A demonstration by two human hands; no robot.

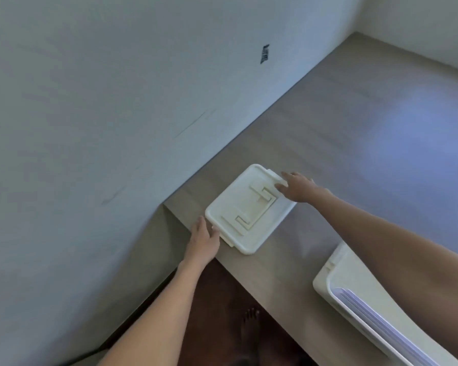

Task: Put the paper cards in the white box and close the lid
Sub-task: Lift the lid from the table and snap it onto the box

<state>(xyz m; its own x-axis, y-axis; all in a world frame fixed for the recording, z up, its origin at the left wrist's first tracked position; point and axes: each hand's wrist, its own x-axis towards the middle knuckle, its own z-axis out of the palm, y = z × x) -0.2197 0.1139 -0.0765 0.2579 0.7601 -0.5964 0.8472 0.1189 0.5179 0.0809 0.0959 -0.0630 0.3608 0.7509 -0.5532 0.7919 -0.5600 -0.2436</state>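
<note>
The white lid [249,207] lies flat on the grey-brown table [354,143], close to its left corner by the wall. My left hand [204,241] grips the tab on the lid's near end, fingers curled on it. My right hand [296,187] holds the tab on the far end, thumb behind and fingers on top. The white box [320,283] stands open at the lower right, partly cut off by the frame and my right forearm. Paper cards [368,313] stand on edge inside it.
A pale wall [117,101] runs along the table's left side, another wall meets it at the far right corner. The table's front edge drops to a dark floor [217,313], where a bare foot shows.
</note>
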